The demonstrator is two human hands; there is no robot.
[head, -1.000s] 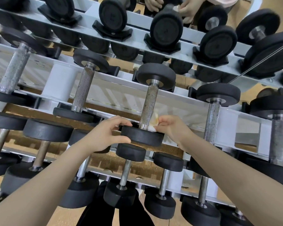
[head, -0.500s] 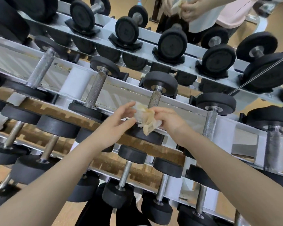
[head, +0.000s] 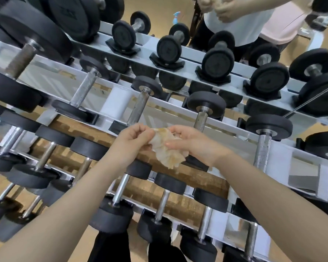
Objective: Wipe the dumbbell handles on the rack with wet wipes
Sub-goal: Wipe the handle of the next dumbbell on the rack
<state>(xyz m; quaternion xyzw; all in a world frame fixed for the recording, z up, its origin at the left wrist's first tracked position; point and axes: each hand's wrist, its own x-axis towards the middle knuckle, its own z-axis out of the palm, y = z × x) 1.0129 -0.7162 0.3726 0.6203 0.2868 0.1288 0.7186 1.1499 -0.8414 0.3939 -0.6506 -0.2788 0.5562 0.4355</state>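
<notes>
A crumpled, rust-stained wet wipe (head: 166, 148) hangs between my two hands in front of the rack's middle tier. My left hand (head: 133, 141) pinches its left edge and my right hand (head: 189, 142) grips its right side. Behind them stand black dumbbells with rusty knurled handles: one handle (head: 139, 108) just above my left hand, another handle (head: 202, 119) just above my right hand. The white metal rack (head: 119, 103) carries three tiers of dumbbells. Neither hand touches a dumbbell.
A further rusty handle (head: 262, 150) stands to the right, and a cleaner one (head: 83, 89) to the left. Smaller dumbbells fill the lower tier (head: 121, 188). Another person (head: 240, 14) stands behind the rack at top right. A blue spray bottle (head: 176, 17) stands on the floor beyond.
Both hands came off the dumbbell, my right from its handle and my left from its lower weight. They now hold the wipe together in the air. The view has shifted right along the rack.
</notes>
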